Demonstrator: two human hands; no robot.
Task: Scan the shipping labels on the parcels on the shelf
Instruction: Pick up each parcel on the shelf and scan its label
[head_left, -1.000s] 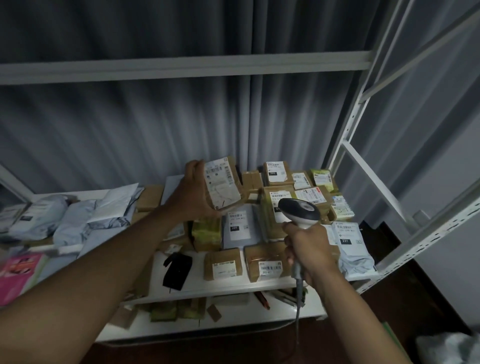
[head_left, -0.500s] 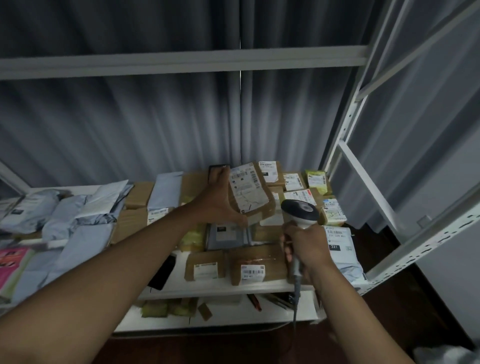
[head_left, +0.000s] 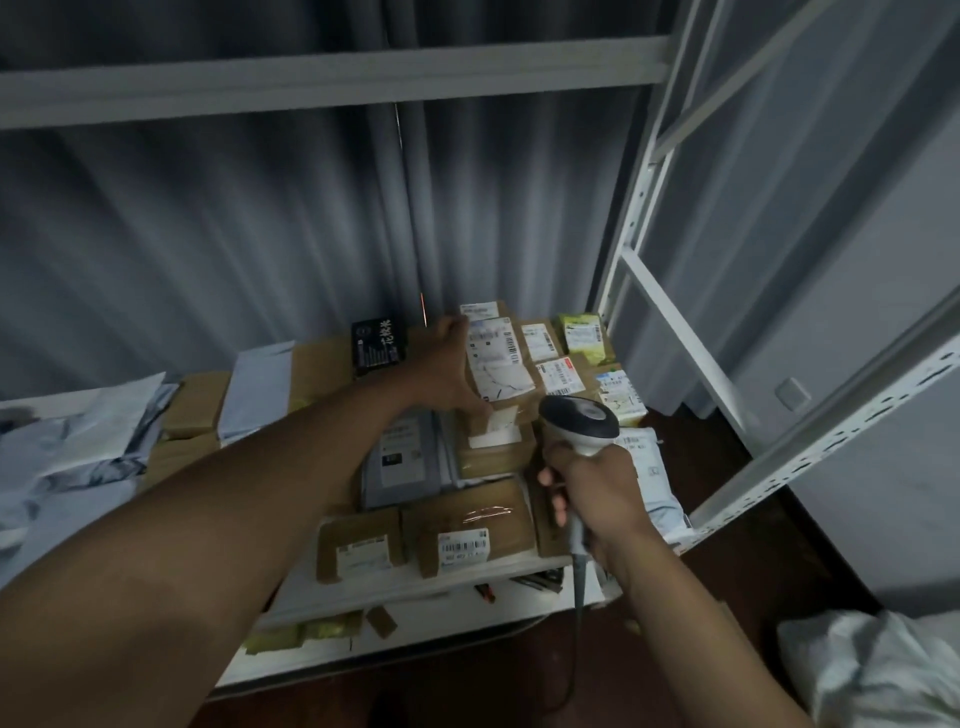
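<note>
My left hand (head_left: 445, 370) grips a brown cardboard parcel (head_left: 501, 364) by its left edge, low over the other boxes at the back of the shelf, its white shipping label facing up. My right hand (head_left: 589, 493) holds a grey and white handheld barcode scanner (head_left: 579, 422) by the handle, just right of and below that parcel, with its head pointing toward the boxes. The scanner's cable hangs down from the handle. Several more labelled cardboard parcels (head_left: 470, 527) and grey mailer bags (head_left: 402, 460) cover the white shelf (head_left: 415, 582).
A black box (head_left: 378, 347) with white print stands at the back by the curtain. Grey poly bags (head_left: 78, 447) pile up on the left. White shelf uprights (head_left: 631, 244) and a slanted brace rise on the right. A lower shelf holds small items. A white bag (head_left: 883, 670) lies on the floor at right.
My left hand has carried the parcel rightward and down, from tilted up in the air to lying low on the stack at the back. The scanner hand stayed nearly where it was.
</note>
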